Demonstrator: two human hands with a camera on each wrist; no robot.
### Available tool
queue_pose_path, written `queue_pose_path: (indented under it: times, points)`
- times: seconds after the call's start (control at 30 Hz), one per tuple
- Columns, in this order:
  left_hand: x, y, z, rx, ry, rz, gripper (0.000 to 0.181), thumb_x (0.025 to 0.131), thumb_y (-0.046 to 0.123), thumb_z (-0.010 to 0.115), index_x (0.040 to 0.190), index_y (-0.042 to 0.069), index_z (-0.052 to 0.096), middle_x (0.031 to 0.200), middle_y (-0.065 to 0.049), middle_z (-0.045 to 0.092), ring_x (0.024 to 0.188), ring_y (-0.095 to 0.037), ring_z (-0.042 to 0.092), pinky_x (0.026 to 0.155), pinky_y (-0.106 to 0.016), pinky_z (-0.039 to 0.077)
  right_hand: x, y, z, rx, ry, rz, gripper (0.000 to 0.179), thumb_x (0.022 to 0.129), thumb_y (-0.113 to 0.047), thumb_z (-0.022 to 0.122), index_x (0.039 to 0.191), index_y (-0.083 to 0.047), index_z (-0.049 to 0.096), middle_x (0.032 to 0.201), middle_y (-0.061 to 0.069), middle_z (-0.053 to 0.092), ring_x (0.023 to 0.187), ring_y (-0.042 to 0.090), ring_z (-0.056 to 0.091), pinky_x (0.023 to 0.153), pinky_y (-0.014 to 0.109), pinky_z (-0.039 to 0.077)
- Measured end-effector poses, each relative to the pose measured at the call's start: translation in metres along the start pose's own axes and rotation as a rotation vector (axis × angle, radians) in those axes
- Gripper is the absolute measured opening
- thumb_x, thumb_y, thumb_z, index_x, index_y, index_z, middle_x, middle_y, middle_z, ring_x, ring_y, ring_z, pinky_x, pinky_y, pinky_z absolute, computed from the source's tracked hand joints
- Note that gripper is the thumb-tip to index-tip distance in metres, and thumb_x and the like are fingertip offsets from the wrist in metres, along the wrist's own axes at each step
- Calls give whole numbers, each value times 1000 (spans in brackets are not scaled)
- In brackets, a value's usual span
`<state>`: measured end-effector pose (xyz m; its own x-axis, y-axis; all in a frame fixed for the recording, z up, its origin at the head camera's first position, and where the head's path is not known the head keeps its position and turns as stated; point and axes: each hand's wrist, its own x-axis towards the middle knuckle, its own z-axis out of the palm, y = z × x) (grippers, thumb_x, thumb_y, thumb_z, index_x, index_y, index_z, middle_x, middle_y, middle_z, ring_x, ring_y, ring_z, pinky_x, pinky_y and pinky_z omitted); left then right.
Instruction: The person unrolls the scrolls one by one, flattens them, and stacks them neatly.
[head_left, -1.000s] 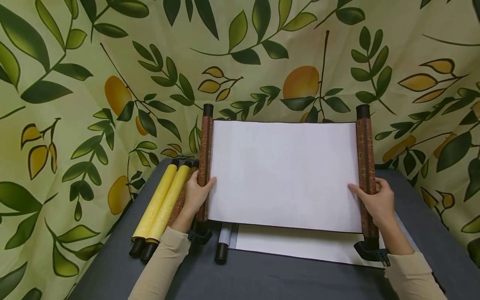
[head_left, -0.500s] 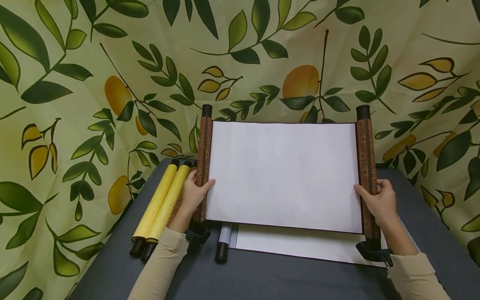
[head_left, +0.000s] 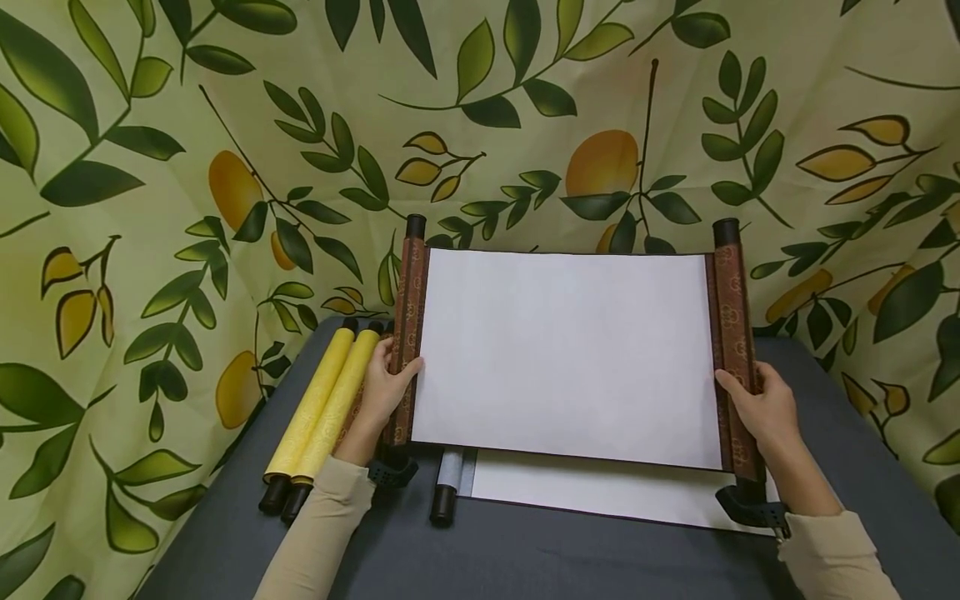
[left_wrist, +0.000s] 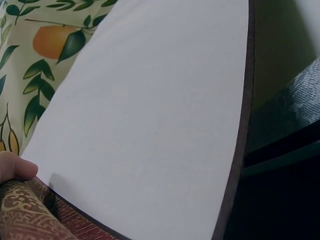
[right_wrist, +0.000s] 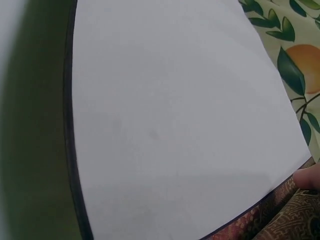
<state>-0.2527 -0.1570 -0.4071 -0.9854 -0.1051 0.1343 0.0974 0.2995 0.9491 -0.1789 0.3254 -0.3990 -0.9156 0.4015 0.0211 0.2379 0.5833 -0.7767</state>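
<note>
A brown-patterned hanging scroll [head_left: 566, 358] is spread wide between both hands, its blank white paper facing the head camera. My left hand [head_left: 384, 392] grips the left roll [head_left: 411, 333], thumb over its inner edge. The right roll [head_left: 733, 333] is held by my right hand [head_left: 767, 408], thumb in front and fingers behind. In the left wrist view the thumb [left_wrist: 17, 167] lies on the brocade by the white paper [left_wrist: 145, 110]. At the right edge of the right wrist view a thumb tip [right_wrist: 307, 177] presses the brocade border. Most fingers are hidden behind the rolls.
Beneath the held scroll, a second scroll with a silver-grey roll [head_left: 450, 471] and white paper [head_left: 600, 487] lies open on the dark grey tabletop [head_left: 540, 558]. Yellow rolled scrolls [head_left: 318, 408] lie at the left, beside a brown one partly hidden. Leaf-patterned cloth [head_left: 525, 167] hangs behind.
The held scroll has come down slightly, its top edge now lower. My right hand has shifted a little right, and more brown border shows beside both rolls.
</note>
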Motion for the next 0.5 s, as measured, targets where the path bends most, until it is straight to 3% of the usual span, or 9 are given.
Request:
queue_pose_path:
  times: [0.17, 0.23, 0.33, 0.5]
  points:
    - [0, 0, -1, 7, -10, -5, 63, 92, 16, 63, 145, -2, 33, 152, -24, 33, 144, -38, 29, 115, -57, 29, -1, -1, 0, 49, -19, 68, 73, 99, -40, 41, 147, 11, 19, 138, 39, 36, 112, 49, 46, 82, 53, 46]
    - [-1, 0, -1, 21, -9, -8, 64, 92, 17, 63, 145, -2, 32, 155, -24, 29, 146, -39, 24, 117, -59, 25, -1, -2, 1, 66, -9, 91, 73, 99, -38, 41, 148, 11, 17, 140, 38, 34, 115, 50, 45, 86, 56, 45]
    - [0, 0, -1, 28, 1, 5, 62, 93, 17, 62, 145, -3, 34, 153, -24, 33, 145, -38, 28, 116, -58, 27, -1, -3, 1, 86, 20, 106, 71, 100, -36, 41, 148, 11, 18, 142, 38, 34, 117, 49, 44, 88, 57, 43]
    - [2, -1, -1, 11, 27, 48, 55, 94, 15, 60, 141, -3, 39, 142, -25, 46, 133, -38, 43, 109, -54, 38, -2, -5, -1, 110, 54, 107, 69, 100, -33, 39, 150, 9, 16, 146, 39, 31, 123, 51, 40, 96, 62, 40]
